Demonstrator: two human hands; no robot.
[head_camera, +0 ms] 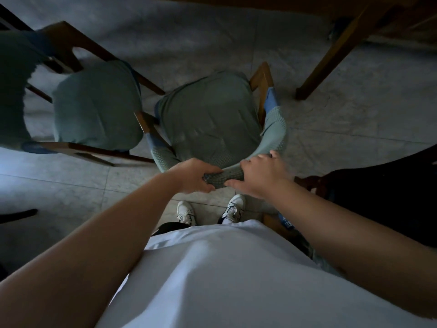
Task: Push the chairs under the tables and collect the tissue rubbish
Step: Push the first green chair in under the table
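A wooden chair with a green cushioned seat point(210, 117) and a curved, knit-covered backrest stands on the floor right in front of me. My left hand point(192, 176) grips the top of that backrest from the left. My right hand point(262, 174) lies on the same backrest from the right, fingers curled over it. A second green-seated chair point(97, 105) stands to the left, turned at an angle. The wooden table point(335, 48) is at the upper right, with one slanted leg showing. No tissue is visible.
Pale tiled floor point(331, 129) lies between the chair and the table leg. A dark piece of furniture point(383, 200) stands close on my right. My white shoes point(186, 213) are just behind the chair. The scene is dim.
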